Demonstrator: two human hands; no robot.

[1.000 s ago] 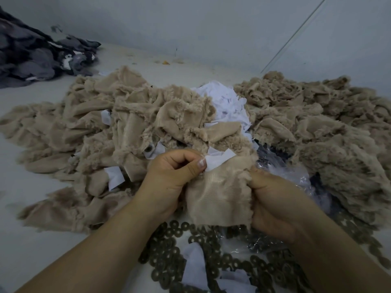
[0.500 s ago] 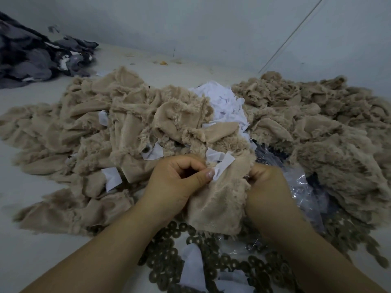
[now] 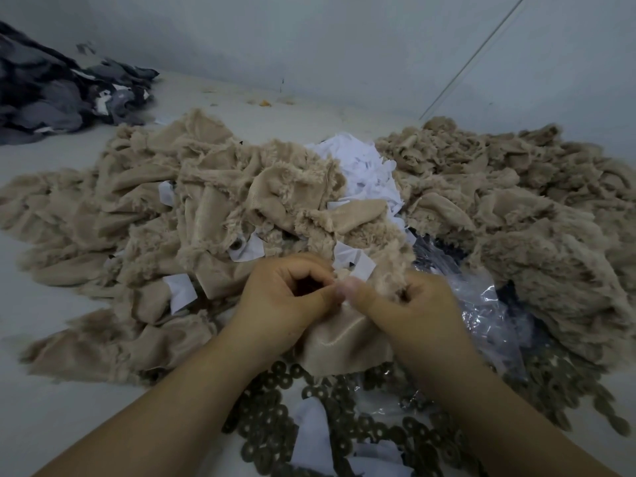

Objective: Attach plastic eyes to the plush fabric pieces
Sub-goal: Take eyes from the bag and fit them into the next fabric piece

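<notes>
Left hand [image 3: 292, 297] and right hand [image 3: 409, 306] (thumbs meeting) both pinch the plush piece [image 3: 347, 342] hanging between them.

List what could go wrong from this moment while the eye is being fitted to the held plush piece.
1. Both hands, left hand and right hand, pinch the held plush piece at one spot; the long pile there could get trapped in the fitting.
2. The loose ring washers lie right below; a dropped part could get lost among them.
3. The clear plastic bag beside the right hand could be dragged and spill.
</notes>
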